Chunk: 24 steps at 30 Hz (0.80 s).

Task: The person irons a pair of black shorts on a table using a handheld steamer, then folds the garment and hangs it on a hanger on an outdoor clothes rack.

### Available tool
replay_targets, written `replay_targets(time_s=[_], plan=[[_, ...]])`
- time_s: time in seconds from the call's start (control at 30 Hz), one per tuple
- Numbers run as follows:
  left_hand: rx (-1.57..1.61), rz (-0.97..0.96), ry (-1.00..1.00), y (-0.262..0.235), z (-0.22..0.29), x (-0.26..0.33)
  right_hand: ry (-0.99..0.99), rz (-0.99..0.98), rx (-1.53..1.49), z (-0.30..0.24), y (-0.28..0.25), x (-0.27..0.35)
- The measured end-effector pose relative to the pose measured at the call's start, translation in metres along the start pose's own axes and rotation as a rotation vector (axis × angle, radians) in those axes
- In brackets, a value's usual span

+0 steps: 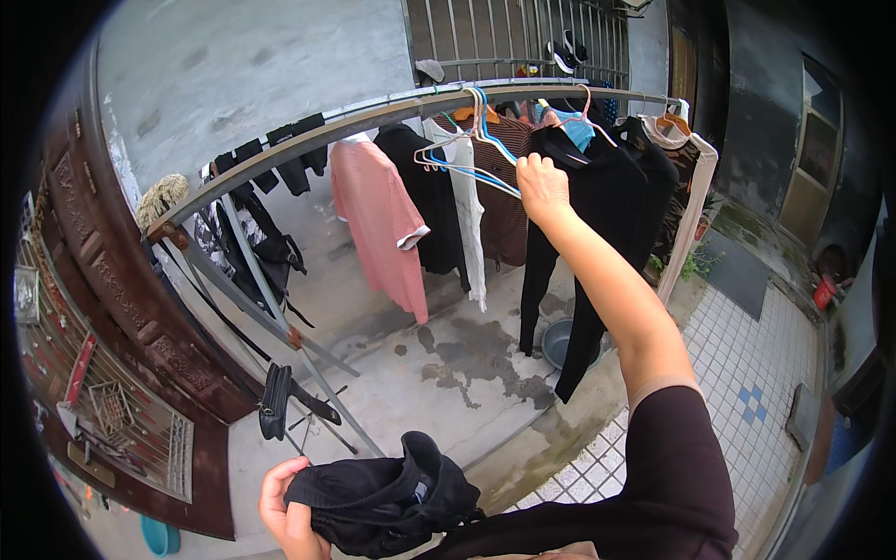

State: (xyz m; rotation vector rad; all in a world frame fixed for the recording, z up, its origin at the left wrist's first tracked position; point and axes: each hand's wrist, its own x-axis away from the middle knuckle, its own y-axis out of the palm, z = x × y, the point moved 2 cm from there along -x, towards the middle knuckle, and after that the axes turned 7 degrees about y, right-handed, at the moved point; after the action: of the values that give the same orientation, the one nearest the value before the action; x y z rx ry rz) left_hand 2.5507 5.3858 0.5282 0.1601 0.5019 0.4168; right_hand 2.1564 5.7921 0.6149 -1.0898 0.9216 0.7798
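Observation:
At the lower edge, my left hand (287,511) is closed around a bunched black garment (383,495) that has a thick waistband or hem; its exact kind is not plain. My right arm reaches up to the clothes rack, and my right hand (541,185) grips the side of a blue hanger (493,140). That hanger hangs from the rack's top bar (373,114), bunched with several pale wire hangers (439,149). Beside my right hand hangs a black long-sleeved top (597,196). Left of the hangers are white trousers (467,215) and a pink shirt (378,224).
A brown striped top (499,177) hangs behind the hangers. A grey basin (560,343) stands on the stained concrete below. Bags and dark clothes hang at the rack's left legs, with a black pouch (274,401) low down. A carved wooden door (140,308) stands left; white tiles lie right.

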Motion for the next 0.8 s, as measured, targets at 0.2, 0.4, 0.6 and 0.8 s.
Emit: replay_targets(time_s=[0.2,0.4,0.6,0.8], plan=[[-0.034,0.126,-0.041,0.015,-0.001,0.025,-0.013,-0.238,-0.337,-0.001,-0.04,-0.003],[-0.146,0.115,-0.076,0.025,0.001,0.024,-0.032,-0.255,-0.454,0.018,-0.058,-0.02],[-0.28,0.091,-0.088,0.025,-0.005,0.013,-0.244,-0.079,-0.657,0.012,-0.084,-0.029],[-0.35,0.152,-0.087,0.004,-0.001,-0.01,-0.291,-0.018,-1.02,0.066,-0.152,0.065]])
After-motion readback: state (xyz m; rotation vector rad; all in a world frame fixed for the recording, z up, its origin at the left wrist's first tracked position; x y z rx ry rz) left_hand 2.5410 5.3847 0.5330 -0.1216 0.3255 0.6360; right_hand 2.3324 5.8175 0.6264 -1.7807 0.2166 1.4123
